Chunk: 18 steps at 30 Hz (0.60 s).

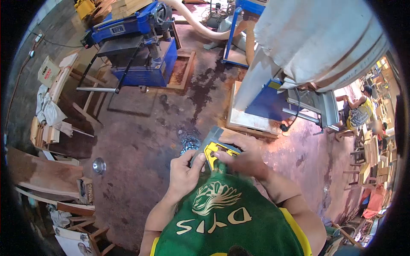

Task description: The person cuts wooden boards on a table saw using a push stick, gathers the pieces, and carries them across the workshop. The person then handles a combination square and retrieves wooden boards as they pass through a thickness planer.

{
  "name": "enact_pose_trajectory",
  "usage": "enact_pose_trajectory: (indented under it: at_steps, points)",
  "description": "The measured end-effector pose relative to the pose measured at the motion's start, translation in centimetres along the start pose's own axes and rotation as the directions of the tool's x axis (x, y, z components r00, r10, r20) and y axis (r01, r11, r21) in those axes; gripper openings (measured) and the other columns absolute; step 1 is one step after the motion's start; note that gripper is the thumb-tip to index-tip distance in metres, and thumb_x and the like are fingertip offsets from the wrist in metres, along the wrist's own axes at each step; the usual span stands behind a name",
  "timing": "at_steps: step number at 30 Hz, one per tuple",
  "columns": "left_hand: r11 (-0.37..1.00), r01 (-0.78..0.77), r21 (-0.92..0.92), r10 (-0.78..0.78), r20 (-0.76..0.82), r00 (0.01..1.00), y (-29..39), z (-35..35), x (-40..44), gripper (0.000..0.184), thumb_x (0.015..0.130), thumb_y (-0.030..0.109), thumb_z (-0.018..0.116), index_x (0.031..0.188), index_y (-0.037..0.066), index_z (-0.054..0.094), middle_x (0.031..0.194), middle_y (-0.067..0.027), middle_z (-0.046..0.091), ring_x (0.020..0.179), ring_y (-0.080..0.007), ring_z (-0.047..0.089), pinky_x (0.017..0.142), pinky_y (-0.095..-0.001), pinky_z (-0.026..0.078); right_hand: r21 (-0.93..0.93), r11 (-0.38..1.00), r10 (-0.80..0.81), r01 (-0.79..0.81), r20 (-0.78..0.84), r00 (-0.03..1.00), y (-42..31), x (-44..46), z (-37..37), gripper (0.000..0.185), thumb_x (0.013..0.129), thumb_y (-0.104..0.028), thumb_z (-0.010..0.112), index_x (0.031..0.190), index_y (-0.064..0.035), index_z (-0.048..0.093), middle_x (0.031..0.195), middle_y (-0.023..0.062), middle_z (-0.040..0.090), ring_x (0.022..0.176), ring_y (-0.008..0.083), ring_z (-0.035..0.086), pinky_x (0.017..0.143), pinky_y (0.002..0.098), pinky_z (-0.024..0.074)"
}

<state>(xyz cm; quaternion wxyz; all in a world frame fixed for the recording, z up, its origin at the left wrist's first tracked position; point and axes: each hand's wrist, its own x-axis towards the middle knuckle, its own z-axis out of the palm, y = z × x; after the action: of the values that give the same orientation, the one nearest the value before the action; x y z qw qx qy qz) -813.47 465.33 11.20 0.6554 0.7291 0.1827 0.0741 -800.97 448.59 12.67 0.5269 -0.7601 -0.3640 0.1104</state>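
In the head view, a yellow tool (pixel 209 151) is held against a grey-and-brown piece (pixel 216 133), just above the green shirt (pixel 213 213). The piece's near end is grasped by the left hand (pixel 184 173); the piece and tool are grasped by the right hand (pixel 247 157), its fingers partly blurred. A metal bowl (pixel 99 166) is seen on the floor (pixel 132 179), well apart.

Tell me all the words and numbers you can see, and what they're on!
"D…IS", upside down, on the green shirt; its middle is unclear.
"RONI", sideways, on the small bag; other letters are unclear.
Too blurred: red letters on the pale container, label on the blue machine.
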Motion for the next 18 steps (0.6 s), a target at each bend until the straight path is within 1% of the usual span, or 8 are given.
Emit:
enact_pose_trajectory:
  at_steps: [1, 4, 7, 10, 12, 13, 16, 18]
  points:
    - [1.0, 0.003, 0.006, -0.003, -0.01, 1.0, -0.1, -0.4, 0.8, 0.028, 0.102, 0.026, 0.061, 0.092, 0.001, 0.067, 0.069, 0.0035, 0.061, 0.062, -0.0035, 0.051, 0.055, -0.0223, 0.04, 0.045, 0.998, -0.034, 0.034, -0.005, 0.999, 0.8, 1.0, 0.4, 0.035, 0.082, -0.016, 0.081, 0.109, 0.0031, 0.071, 0.101, 0.0161, 0.074, 0.089, 0.0206, 0.072, 0.082, 0.0316, 0.0564]
    - [0.999, 0.004, 0.036, -0.003, -0.035, 0.999, -0.4, -1.7, 4.2, 0.027, 0.102, 0.025, 0.061, 0.092, 0.0, 0.067, 0.069, 0.0033, 0.061, 0.062, -0.0036, 0.051, 0.056, -0.0225, 0.04, 0.122, 0.992, -0.023, 0.017, 0.047, 0.999, 2.9, 4.8, 1.0, 0.035, 0.082, -0.014, 0.081, 0.11, 0.0026, 0.07, 0.101, 0.0166, 0.073, 0.087, 0.0202, 0.072, 0.08, 0.0316, 0.0568]
    - [0.997, -0.001, 0.077, 0.006, -0.068, 0.998, -0.5, -3.2, 8.9, 0.03, 0.101, 0.027, 0.062, 0.091, 0.0, 0.068, 0.067, 0.0018, 0.062, 0.061, -0.004, 0.052, 0.056, -0.0234, 0.041, 0.191, 0.98, -0.061, 0.052, 0.043, 0.997, 5.6, 9.3, 1.8, 0.037, 0.083, -0.013, 0.081, 0.114, 0.0015, 0.067, 0.1, 0.0165, 0.073, 0.085, 0.0195, 0.072, 0.077, 0.0314, 0.0572]
    - [0.995, 0.019, 0.099, -0.008, -0.119, 0.993, 0.3, -4.4, 14.3, 0.034, 0.1, 0.032, 0.064, 0.09, 0.0, 0.07, 0.063, -0.0007, 0.064, 0.059, -0.0049, 0.054, 0.055, -0.025, 0.043, 0.161, 0.981, -0.11, 0.104, 0.028, 0.994, 7.7, 15.2, 2.1, 0.039, 0.083, -0.015, 0.081, 0.116, -0.0005, 0.066, 0.099, 0.0154, 0.073, 0.085, 0.0181, 0.071, 0.076, 0.0315, 0.0573]
    - [0.992, 0.046, 0.12, -0.029, -0.14, 0.99, 1.2, -5.6, 18.2, 0.034, 0.1, 0.032, 0.063, 0.09, 0.0, 0.07, 0.063, -0.0008, 0.064, 0.058, -0.0053, 0.055, 0.054, -0.0254, 0.043, 0.175, 0.982, -0.079, 0.065, 0.075, 0.994, 7.9, 19.4, 1.6, 0.04, 0.083, -0.016, 0.082, 0.117, -0.0016, 0.065, 0.099, 0.0151, 0.074, 0.085, 0.0172, 0.071, 0.076, 0.0314, 0.0572]
    - [0.991, 0.03, 0.129, -0.01, -0.154, 0.988, 1.7, -6.1, 19.8, 0.034, 0.1, 0.032, 0.063, 0.09, 0.0, 0.07, 0.063, -0.0008, 0.064, 0.058, -0.0052, 0.055, 0.053, -0.0256, 0.043, 0.178, 0.983, -0.07, 0.052, 0.097, 0.993, 8.0, 21.6, 1.3, 0.041, 0.083, -0.016, 0.082, 0.117, -0.0021, 0.065, 0.099, 0.0149, 0.074, 0.084, 0.0167, 0.071, 0.076, 0.0313, 0.0572]
    - [0.99, -0.002, 0.139, 0.028, -0.186, 0.982, 2.6, -7.5, 24.6, 0.033, 0.1, 0.032, 0.063, 0.09, 0.001, 0.07, 0.062, -0.0007, 0.064, 0.056, -0.005, 0.054, 0.052, -0.026, 0.042, 0.199, 0.974, -0.119, 0.104, 0.062, 0.991, 9.6, 27.1, 1.7, 0.04, 0.081, -0.017, 0.083, 0.116, -0.0026, 0.067, 0.098, 0.0138, 0.074, 0.084, 0.0157, 0.071, 0.075, 0.0308, 0.0568]
    - [0.991, 0.017, 0.132, 0.011, -0.203, 0.979, 2.5, -8.6, 27.3, 0.032, 0.099, 0.032, 0.064, 0.09, 0.001, 0.07, 0.062, -0.0005, 0.063, 0.055, -0.0049, 0.054, 0.051, -0.0263, 0.042, 0.223, 0.974, -0.075, 0.051, 0.103, 0.992, 9.9, 30.4, 1.7, 0.039, 0.081, -0.016, 0.083, 0.114, -0.0021, 0.068, 0.097, 0.0134, 0.074, 0.083, 0.0156, 0.071, 0.075, 0.031, 0.0569]
